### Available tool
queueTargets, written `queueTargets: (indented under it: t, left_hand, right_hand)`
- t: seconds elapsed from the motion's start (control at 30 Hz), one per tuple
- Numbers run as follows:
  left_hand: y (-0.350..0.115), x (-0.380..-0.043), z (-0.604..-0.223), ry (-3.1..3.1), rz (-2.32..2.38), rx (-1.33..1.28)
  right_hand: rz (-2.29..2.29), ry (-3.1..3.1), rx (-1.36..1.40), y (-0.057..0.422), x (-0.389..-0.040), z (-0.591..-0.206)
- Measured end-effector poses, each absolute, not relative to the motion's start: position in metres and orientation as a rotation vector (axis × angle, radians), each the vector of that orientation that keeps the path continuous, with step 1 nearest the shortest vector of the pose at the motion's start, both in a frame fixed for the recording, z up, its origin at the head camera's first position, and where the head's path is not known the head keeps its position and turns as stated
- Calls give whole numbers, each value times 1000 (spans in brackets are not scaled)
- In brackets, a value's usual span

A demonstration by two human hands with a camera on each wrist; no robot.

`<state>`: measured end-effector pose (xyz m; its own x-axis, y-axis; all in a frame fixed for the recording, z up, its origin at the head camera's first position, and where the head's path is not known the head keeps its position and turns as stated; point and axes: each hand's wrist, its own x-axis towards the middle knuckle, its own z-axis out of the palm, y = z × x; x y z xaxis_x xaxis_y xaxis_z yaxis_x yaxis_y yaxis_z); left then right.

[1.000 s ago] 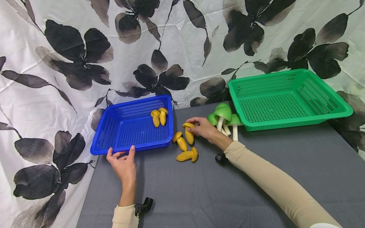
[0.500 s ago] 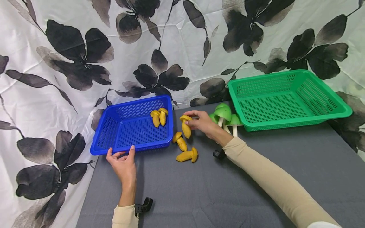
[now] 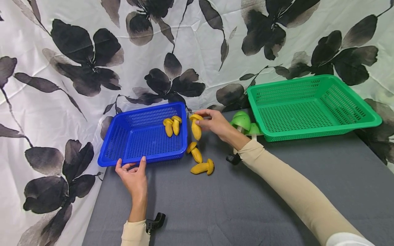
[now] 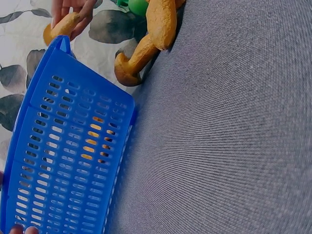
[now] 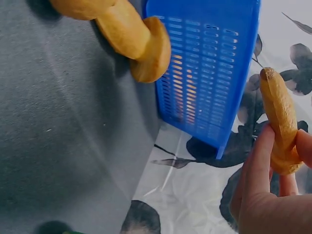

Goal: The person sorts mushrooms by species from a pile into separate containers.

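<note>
Just beside the blue basket [image 3: 138,136], the right hand [image 3: 219,125] pinches a yellow mushroom [image 3: 196,130] above the worktop [image 3: 184,212], fingers [image 5: 260,163] snug around it. The left hand [image 3: 134,179] holds the basket's near edge, fingers bent.

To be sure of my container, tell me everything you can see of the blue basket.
The blue basket is a shallow rectangular tray, plastic by its look, with slotted walls, a perforated floor and a smooth, outturned rim. It stands open side up on the left of the gray tabletop. The left hand holds its near rim; two yellow mushrooms lie inside, toward its right end.
</note>
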<state>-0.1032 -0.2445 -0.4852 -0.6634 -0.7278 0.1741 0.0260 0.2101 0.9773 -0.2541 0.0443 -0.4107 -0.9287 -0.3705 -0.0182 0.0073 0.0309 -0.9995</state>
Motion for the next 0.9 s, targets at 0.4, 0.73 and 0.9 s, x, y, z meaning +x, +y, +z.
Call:
queueTargets:
  t: [0.4,0.73,0.9]
  left_hand:
    - [-244,-105,-485,-1855,-1484,638]
    - [-245,-105,-487,-1849,-1474,652]
    - [-245,-106,-488,-1852,-1469,648]
  right_hand:
    - [-1977,2014,-398,31,-259,-398]
    - [-2024,1939,-344,19,-267,-396]
    - [-2051,1899,-345,15,-273,-394]
